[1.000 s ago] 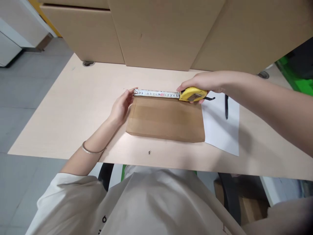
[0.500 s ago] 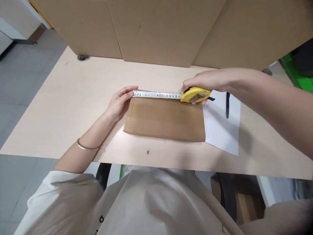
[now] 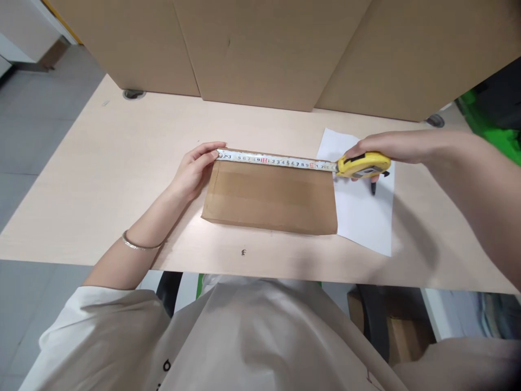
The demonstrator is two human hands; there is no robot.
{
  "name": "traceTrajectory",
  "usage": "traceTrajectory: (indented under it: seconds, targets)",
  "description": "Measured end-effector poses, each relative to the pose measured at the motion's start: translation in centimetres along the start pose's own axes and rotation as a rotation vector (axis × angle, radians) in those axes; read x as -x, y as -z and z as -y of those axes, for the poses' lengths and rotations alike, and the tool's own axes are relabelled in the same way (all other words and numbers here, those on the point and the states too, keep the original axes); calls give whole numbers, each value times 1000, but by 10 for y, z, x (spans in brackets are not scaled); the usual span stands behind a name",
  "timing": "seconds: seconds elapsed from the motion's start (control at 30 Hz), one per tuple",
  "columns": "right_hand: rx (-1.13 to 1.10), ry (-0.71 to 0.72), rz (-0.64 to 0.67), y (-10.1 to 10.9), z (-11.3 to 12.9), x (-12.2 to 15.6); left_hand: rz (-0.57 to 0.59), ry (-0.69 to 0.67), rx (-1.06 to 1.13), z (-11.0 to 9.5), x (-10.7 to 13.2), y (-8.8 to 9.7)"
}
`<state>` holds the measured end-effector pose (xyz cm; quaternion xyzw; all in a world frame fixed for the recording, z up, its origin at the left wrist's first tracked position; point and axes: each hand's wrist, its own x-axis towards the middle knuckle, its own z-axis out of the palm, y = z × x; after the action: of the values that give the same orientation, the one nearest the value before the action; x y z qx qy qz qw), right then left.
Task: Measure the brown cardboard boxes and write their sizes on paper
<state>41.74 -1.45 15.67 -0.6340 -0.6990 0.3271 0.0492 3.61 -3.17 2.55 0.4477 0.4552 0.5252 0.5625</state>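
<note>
- Stretched tight along the far long edge of the brown cardboard box, the blade ran corner to corner — pale, scuffed at its edges, with dark numerals and two small red patches.
- The yellow case sat just beyond the box's far right corner, its nose right by that corner; a grey patch showed on its face and a short black strap poked out on the side away from the box.
- What a plain box it was: flat, oblong, matt brown, a darker band across its top and a fold line near its left end.
- Over at the box's far left corner, the left hand had the blade's end pinned, thumb pressed on it, the other fingers reaching together round the corner.
- The right hand was wrapped round the case from above — thumb on the far side, a fingertip or two peeping out on the near side, the rest hidden.
- To the box's right lay white paper, partly covered by the box, with a black pen on it, half hidden under the case.
- Beyond the box, tall cardboard panels rose at the back of the pale table.
</note>
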Motion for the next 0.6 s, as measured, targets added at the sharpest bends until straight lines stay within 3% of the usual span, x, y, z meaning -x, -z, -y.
traceTrajectory:
  seconds: [0.07,0.2,0.27,0.43,0.53,0.6]
  targets:
    - [-20,-16,53,-4,-7,-3,-11,10,-2,-1,0,0]
    - [-83,-109,355,2,-34,-23,-22,19,-35,-1,1,1]
    - [-115,-138,438,5,-44,-31,-18,11,-62,0,1,2]
    - [-177,-214,336,5,-41,-25,28,-34,-139,5,0,7]
    - [-110,-144,333,7,-36,-13,16,-47,-158,6,1,5]
    - [-75,-48,202,9,-38,-7,-9,-50,-170,6,1,3]
